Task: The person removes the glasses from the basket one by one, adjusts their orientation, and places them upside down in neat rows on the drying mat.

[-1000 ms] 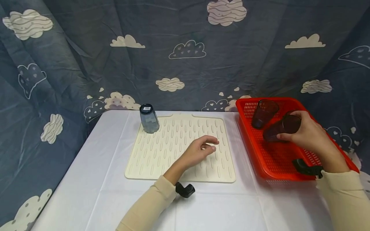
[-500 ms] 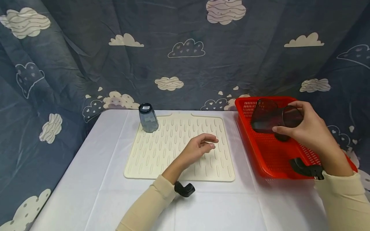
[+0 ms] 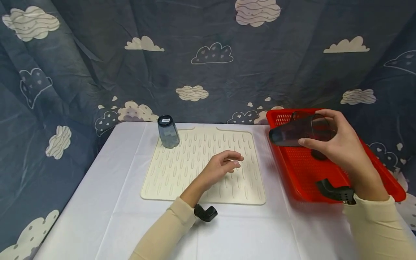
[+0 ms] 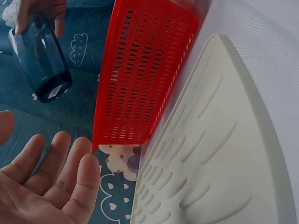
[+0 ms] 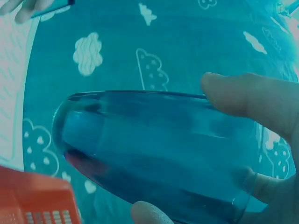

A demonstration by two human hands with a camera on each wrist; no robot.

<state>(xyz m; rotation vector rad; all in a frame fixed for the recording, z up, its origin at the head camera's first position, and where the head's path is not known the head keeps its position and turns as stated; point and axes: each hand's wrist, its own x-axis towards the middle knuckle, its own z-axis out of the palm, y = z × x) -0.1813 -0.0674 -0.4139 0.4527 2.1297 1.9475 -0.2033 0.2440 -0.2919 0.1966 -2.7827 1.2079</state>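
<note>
My right hand (image 3: 342, 144) grips a blue-tinted drinking glass (image 3: 289, 134) near its rim, thumb on the near side. The glass lies nearly level above the left part of a red basket (image 3: 292, 180), its base pointing left. In the right wrist view, fingers and thumb wrap the wide end of this see-through glass (image 5: 154, 144). Another glass in the basket is mostly hidden behind it. My left hand (image 3: 221, 167) hovers above a cream ridged drying mat (image 3: 182, 180) with loosely bent fingers, holding nothing. A second blue glass (image 3: 169, 135) stands upside down on the mat's back left corner.
A white cloth covers the table (image 3: 120, 224). Behind it hangs a dark blue curtain (image 3: 146, 79) with cloud prints. The basket's perforated wall (image 4: 135, 79) rises just right of the mat. Black wrist cameras sit on both forearms.
My right hand has lifted the glass from inside the basket and moved it left, tipping it level with its base to the left. The left hand stays almost still.
</note>
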